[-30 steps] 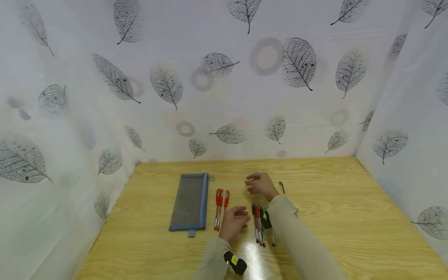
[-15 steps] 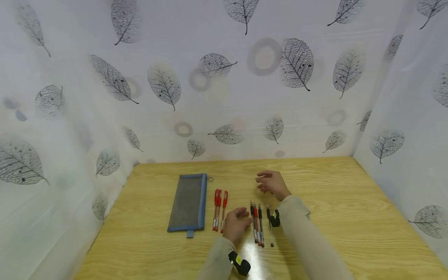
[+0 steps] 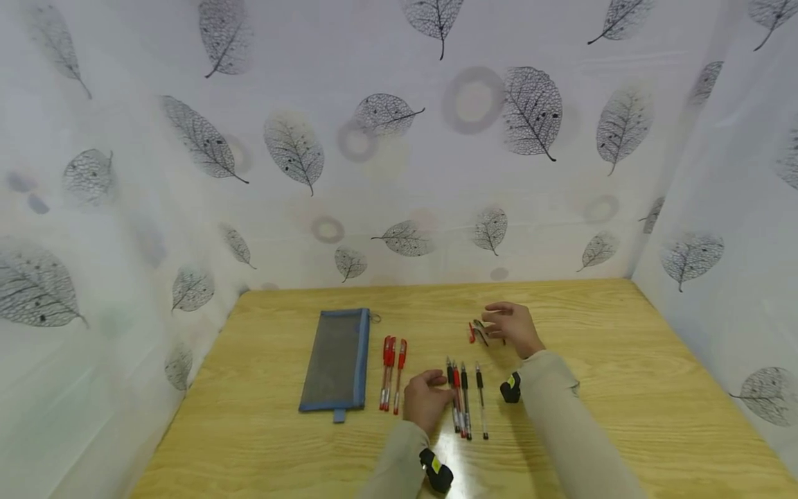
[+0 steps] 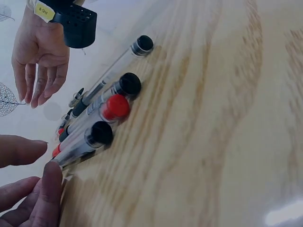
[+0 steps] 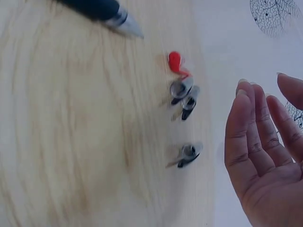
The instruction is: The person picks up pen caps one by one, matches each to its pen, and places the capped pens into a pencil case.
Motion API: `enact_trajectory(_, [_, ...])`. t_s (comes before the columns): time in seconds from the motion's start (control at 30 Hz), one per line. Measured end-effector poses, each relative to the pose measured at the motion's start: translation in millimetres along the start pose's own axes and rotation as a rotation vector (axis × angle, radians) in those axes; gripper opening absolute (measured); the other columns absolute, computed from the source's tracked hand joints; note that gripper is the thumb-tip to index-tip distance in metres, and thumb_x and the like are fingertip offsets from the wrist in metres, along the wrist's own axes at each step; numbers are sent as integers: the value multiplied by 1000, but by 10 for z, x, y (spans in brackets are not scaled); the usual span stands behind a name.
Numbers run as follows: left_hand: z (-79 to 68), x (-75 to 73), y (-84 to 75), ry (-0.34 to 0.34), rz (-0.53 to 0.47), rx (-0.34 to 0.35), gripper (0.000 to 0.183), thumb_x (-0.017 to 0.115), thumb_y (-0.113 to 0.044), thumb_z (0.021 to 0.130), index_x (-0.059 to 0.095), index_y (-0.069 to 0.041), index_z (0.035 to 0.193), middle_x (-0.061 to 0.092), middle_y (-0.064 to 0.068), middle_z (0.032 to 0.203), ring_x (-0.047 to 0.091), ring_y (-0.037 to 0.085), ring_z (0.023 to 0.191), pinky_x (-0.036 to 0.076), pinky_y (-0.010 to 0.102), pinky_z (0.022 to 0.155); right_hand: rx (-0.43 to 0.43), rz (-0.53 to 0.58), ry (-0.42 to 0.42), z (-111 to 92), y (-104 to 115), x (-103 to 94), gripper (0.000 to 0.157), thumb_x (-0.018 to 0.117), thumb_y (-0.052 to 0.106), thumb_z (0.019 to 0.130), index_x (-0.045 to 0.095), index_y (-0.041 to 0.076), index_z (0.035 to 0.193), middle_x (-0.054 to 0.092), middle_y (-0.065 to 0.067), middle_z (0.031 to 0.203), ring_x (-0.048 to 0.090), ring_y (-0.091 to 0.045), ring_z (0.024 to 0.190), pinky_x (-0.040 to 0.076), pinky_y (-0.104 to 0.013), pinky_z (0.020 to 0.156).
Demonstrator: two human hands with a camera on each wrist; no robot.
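My left hand (image 3: 429,400) hovers low beside a row of uncapped gel pens (image 3: 464,398), black and red. In the left wrist view its thumb and fingers stand apart near a black-ended pen (image 4: 99,134); I cannot tell whether they touch. Farther back, my right hand (image 3: 512,328) hangs over the table with loosely bent fingers and holds nothing. Just beside it lie pen caps: a red cap (image 5: 174,61), two black-clipped clear caps (image 5: 190,100) close together, and another clear cap (image 5: 189,151) set apart. One black pen (image 3: 481,398) lies slightly right of the others.
Left of my left hand, three capped red pens (image 3: 389,374) lie side by side. A grey mesh pouch with blue edges (image 3: 334,360) rests flat farther left. White leaf-print sheets (image 3: 411,173) enclose the wooden table (image 3: 262,443) at back and sides.
My right hand has moved right, uncovering the red cap and clear caps behind the pens. My left hand has shifted slightly right, closer to the uncapped pens.
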State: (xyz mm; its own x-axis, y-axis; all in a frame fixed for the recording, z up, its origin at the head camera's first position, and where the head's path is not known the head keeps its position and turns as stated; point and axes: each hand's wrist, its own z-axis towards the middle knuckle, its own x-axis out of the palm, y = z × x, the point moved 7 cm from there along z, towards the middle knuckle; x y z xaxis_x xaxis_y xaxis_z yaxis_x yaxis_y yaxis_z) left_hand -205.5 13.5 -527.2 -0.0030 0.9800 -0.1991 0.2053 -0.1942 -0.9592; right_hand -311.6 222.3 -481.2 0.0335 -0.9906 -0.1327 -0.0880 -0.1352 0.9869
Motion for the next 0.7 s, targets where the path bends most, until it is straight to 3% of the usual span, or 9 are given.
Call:
enact_trajectory(0.33, [41, 28, 27, -84, 80, 17, 41, 82, -12, 75, 69, -1, 112, 69, 0, 93, 65, 12, 76, 55, 32, 66, 7, 18, -45, -22, -83, -232, 47, 62, 12, 95, 47, -14, 131, 66, -21, 108, 70, -27, 82, 56, -43, 77])
enact_trajectory(0.7, [80, 29, 19, -147, 197, 32, 35, 84, -11, 71, 72, -6, 104, 68, -6, 84, 63, 8, 69, 54, 31, 63, 47, 22, -74, -55, -207, -351, 48, 61, 12, 96, 46, -13, 133, 66, -14, 106, 69, -25, 83, 57, -37, 75])
